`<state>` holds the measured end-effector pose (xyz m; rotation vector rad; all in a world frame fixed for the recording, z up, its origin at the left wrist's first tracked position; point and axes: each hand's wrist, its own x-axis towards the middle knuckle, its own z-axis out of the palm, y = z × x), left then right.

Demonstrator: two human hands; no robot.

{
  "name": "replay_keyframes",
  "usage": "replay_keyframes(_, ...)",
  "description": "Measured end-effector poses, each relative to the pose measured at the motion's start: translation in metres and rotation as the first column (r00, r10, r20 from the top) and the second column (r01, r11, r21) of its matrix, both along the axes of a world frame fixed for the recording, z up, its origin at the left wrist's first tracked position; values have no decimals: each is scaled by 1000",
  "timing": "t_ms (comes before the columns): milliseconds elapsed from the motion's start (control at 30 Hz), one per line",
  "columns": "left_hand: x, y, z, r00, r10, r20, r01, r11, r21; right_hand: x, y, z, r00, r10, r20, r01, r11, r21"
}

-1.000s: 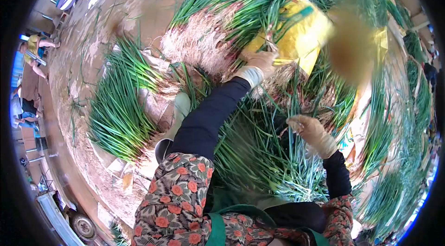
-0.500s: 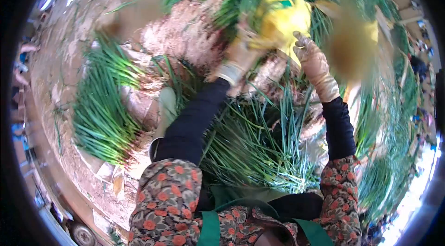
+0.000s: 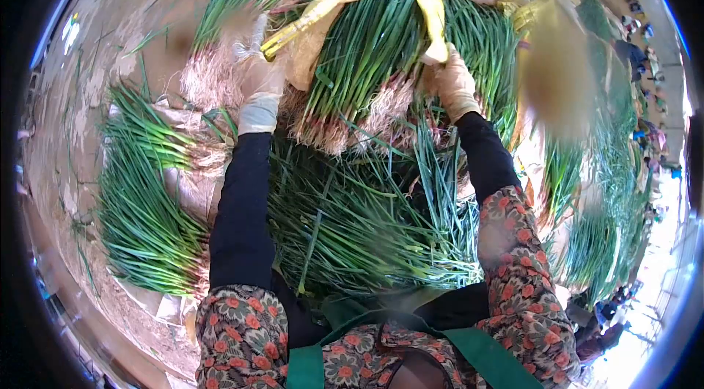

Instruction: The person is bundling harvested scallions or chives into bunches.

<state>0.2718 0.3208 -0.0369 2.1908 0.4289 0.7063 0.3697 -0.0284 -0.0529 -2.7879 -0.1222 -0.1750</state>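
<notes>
A bunch of green onions (image 3: 359,59) lies in front of me, its pale roots turned toward me. My left hand (image 3: 262,85), in a light glove, is closed at the near end of a yellow plastic wrap (image 3: 330,8) on the bunch's left side. The wrap's folded strip slants up and away over the leaves. On the other side my gloved right hand (image 3: 449,85) is closed around the lower tip of a second yellow part (image 3: 433,11). Whether both yellow parts join beneath the bunch is hidden.
Loose green onion leaves (image 3: 352,220) cover the area before my lap. Another bunch (image 3: 147,220) lies on the ground at the left. More green onions (image 3: 587,242) are heaped along the right. Blurred brown spots hide parts of the view.
The crumpled yellow wrap is now spread to both sides of the onion bunch. My left hand has moved left, my right hand slightly left, and the right fingers have closed.
</notes>
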Motion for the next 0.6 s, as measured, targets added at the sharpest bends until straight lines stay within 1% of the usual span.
replay_keyframes(33,0,-1,1,997,-58,52,53,995,87,7,-7,-2,992,-109,-69,118,983,144)
replay_keyframes(67,-2,-7,4,1000,4,-1,-3,928,374,15,-9,2,998,-47,-51,67,844,533)
replay_keyframes(100,-2,-14,4,996,-74,53,51,934,354,14,-11,3,985,-36,-170,162,533,831)
replay_keyframes(133,0,-23,4,982,-153,110,107,935,339,10,-15,3,985,-9,-174,151,539,829)
replay_keyframes(167,4,-34,5,956,-238,170,172,929,329,5,-12,6,992,76,-101,53,477,877)
replay_keyframes(200,5,-49,13,960,-278,-30,270,895,355,1,-10,7,987,161,-27,-40,400,916)
replay_keyframes(233,10,-65,3,948,-316,-24,301,875,379,-26,-6,42,963,67,-263,222,361,906)
replay_keyframes(267,21,-70,-38,903,-414,118,418,908,-11,-35,-3,49,993,90,-77,24,490,871)
replay_keyframes(300,17,-81,-36,828,-481,288,542,557,-630,-45,0,56,993,86,80,-108,416,903)
replay_keyframes(333,10,-83,-6,780,-571,257,587,524,-617,-53,-4,77,974,57,218,-222,408,886)
replay_keyframes(367,13,-110,29,725,-522,450,590,134,-796,-61,-23,121,971,121,-205,164,280,946)
replay_keyframes(400,5,-131,64,720,-383,578,512,-270,-816,-70,-31,169,985,39,-166,144,329,933)
replay_keyframes(433,0,-152,78,717,-252,650,435,-567,-700,-78,-40,201,993,-19,-119,118,378,918)
replay_keyframes(467,-4,-173,92,746,-117,655,321,-799,-508,-55,-76,195,997,-25,-75,78,494,866)
replay_keyframes(500,-3,-196,97,751,-35,659,231,-921,-312,-29,-112,190,999,-20,-32,38,600,799)
replay_keyframes(533,-10,-221,110,751,-3,661,170,-965,-198,-30,-128,210,990,0,140,-118,546,829)
replay_keyframes(567,-2,-242,104,672,-65,738,220,-933,-283,-33,-144,229,952,11,304,-271,487,831)
replay_keyframes(600,-4,-267,119,673,-49,738,184,-955,-231,-20,-183,242,896,119,428,-388,677,625)
